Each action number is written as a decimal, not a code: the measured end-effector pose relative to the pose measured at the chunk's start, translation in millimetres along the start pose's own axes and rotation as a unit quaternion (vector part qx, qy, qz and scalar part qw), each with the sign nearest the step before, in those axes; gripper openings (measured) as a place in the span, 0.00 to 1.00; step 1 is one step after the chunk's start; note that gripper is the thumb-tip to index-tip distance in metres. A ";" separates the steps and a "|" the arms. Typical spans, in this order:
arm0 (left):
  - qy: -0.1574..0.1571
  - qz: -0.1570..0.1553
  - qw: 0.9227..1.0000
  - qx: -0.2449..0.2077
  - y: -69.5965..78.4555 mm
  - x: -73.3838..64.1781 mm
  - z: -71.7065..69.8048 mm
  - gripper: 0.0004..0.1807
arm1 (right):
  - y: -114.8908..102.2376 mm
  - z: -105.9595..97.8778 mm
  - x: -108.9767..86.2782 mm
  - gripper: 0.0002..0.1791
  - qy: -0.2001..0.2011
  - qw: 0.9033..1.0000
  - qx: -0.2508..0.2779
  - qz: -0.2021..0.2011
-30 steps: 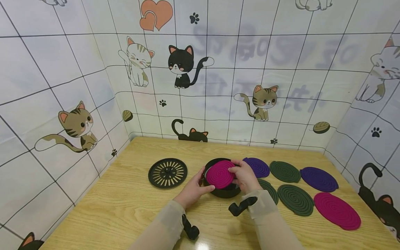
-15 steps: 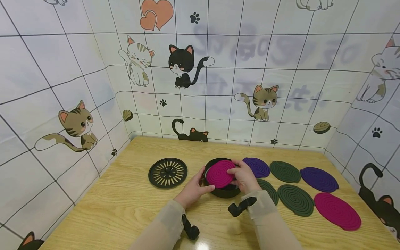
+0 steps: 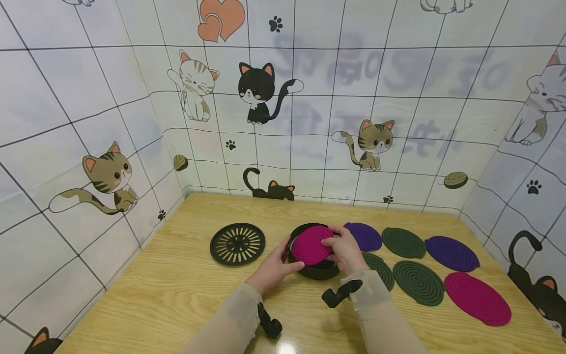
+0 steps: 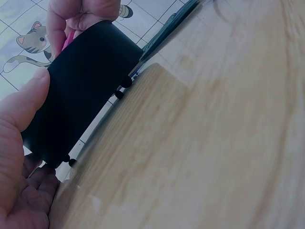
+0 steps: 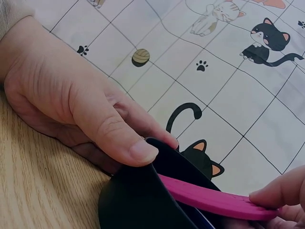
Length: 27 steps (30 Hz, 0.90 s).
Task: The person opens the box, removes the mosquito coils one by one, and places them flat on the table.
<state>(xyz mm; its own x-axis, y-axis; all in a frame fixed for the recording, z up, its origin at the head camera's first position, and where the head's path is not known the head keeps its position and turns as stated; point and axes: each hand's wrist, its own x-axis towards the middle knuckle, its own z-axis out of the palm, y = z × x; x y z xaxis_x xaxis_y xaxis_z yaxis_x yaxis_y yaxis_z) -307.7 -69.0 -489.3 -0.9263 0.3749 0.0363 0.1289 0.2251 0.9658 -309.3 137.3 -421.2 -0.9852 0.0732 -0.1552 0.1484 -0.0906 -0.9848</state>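
Observation:
A pink mosquito coil [image 3: 311,245] lies tilted in the mouth of a black round holder [image 3: 318,273]. Its left part is below the rim in the right wrist view; its right edge is raised. My right hand [image 3: 349,251] pinches that raised edge between thumb and fingers. On the holder's left side my left hand [image 3: 275,268] grips the wall, thumb near the front and fingers behind. Small feet show under the holder [image 4: 90,86] in the left wrist view. Most of the holder's inside is hidden by the coil [image 5: 209,198], though a thin bluish edge shows beneath it.
A slotted black lid [image 3: 237,259] lies left of the holder. To the right lie two purple coils [image 3: 452,253], several green coils [image 3: 418,283] and another pink coil [image 3: 477,298], all flat on the wooden table [image 3: 168,295]. A cat-patterned wall covering [image 3: 309,147] stands behind.

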 end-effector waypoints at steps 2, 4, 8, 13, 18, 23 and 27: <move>-0.001 0.002 1.000 0.002 -1.3 0.4 -0.3 0.52 | -0.1 -0.1 -0.4 0.32 0.003 1.000 0.009 -0.001; -0.002 0.003 1.000 0.001 -1.4 0.2 -0.5 0.52 | -0.2 -0.4 -0.4 0.32 0.005 1.000 0.018 -0.004; -0.003 0.002 1.000 -0.002 -0.9 -0.2 -0.5 0.52 | 0.2 -1.1 0.5 0.30 0.011 1.000 0.025 -0.006; -0.002 0.001 1.000 0.000 0.7 -0.9 -0.7 0.53 | 1.8 -2.2 0.7 0.31 0.022 0.999 0.032 -0.008; -0.002 0.004 1.000 -0.002 -1.0 0.3 -1.3 0.53 | 2.5 -2.4 0.2 0.31 0.030 0.998 0.054 -0.011; -0.001 0.003 1.000 0.003 -0.6 0.2 -1.1 0.53 | 2.3 -2.9 -0.3 0.31 0.031 0.997 0.070 -0.011; 0.000 0.002 1.000 0.006 -0.5 0.5 -0.7 0.53 | 1.3 -4.2 -1.6 0.32 0.029 0.997 0.074 -0.008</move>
<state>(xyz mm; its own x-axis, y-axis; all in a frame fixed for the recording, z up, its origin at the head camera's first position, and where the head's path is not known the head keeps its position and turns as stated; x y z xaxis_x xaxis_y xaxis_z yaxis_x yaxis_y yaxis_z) -308.5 -69.6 -489.5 -0.9255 0.3765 0.0407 0.1378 0.2348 0.9622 -307.2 141.2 -422.6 -0.9799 0.1331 -0.1484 0.1143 -0.2349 -0.9653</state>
